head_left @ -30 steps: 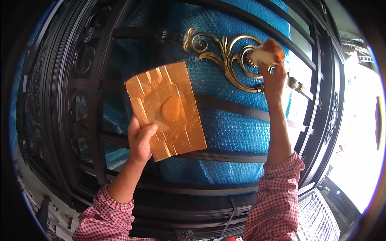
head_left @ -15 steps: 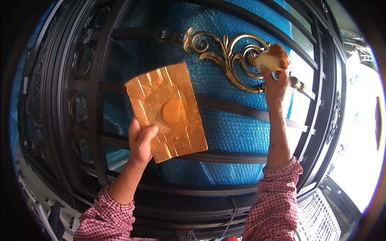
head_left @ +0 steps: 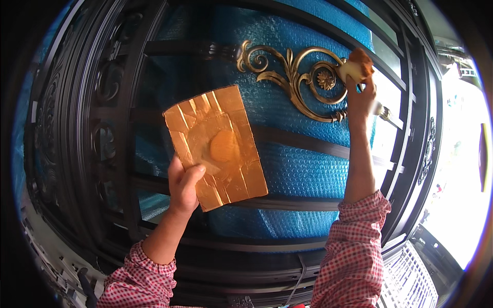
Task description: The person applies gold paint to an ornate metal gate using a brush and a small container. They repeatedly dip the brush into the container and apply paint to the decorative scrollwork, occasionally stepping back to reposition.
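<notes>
My left hand (head_left: 184, 190) grips the lower left edge of a gold-coated cardboard sheet (head_left: 244, 172), thumb on its face. A round orange-gold smear (head_left: 223, 146) lies near the middle of the sheet. Pinched in the fingers of my right hand (head_left: 363, 102) is a pale sponge (head_left: 351, 71), its far side stained copper-brown and slightly blurred. The sponge is at the right rim of a gold and dark metal scroll ornament (head_left: 292, 84); whether it touches the metal, I cannot tell. A flower rosette (head_left: 325, 80) shows inside the ornament's large curl.
Black metal bars (head_left: 303, 142) of a large gate or railing frame cross the view. Blue bubble wrap (head_left: 303, 172) lies behind them. Dark scroll panels (head_left: 107, 82) line the left side. A white grid rack (head_left: 411, 274) stands at lower right.
My right hand has moved right and slightly up with the sponge, uncovering the rosette. The cardboard has shifted slightly right and down in view, still in my left hand.
</notes>
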`<action>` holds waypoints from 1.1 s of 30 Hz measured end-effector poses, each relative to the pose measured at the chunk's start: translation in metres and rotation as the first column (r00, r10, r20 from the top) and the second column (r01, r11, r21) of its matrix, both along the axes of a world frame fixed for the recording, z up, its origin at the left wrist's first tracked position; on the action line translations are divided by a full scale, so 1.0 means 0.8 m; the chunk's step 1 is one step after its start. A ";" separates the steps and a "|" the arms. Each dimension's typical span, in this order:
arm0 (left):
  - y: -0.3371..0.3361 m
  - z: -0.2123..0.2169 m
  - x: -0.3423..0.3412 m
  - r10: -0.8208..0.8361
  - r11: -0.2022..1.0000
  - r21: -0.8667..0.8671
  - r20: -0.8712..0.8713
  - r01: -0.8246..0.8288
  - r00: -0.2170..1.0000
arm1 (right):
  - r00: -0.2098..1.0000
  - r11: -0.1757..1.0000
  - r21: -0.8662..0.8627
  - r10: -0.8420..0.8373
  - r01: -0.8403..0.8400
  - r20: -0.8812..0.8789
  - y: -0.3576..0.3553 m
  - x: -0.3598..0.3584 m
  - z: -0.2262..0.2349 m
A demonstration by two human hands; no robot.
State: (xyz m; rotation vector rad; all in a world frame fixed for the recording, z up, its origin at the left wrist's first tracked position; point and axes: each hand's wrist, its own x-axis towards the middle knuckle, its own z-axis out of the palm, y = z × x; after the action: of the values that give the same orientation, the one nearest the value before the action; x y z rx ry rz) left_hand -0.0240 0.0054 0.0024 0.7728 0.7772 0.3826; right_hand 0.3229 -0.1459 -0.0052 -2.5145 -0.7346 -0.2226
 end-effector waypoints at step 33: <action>0.003 0.003 0.004 -0.042 0.999 0.007 -0.034 0.042 0.999 | 0.988 0.987 -0.141 0.091 -0.073 0.123 0.080 -0.008 -0.006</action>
State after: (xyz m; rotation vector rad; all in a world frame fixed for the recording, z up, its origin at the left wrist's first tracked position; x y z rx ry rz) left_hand -0.0208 0.0078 0.0051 0.8032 0.7902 0.3360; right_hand 0.3165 -0.0822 -0.0102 -2.6102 -0.9319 -0.3181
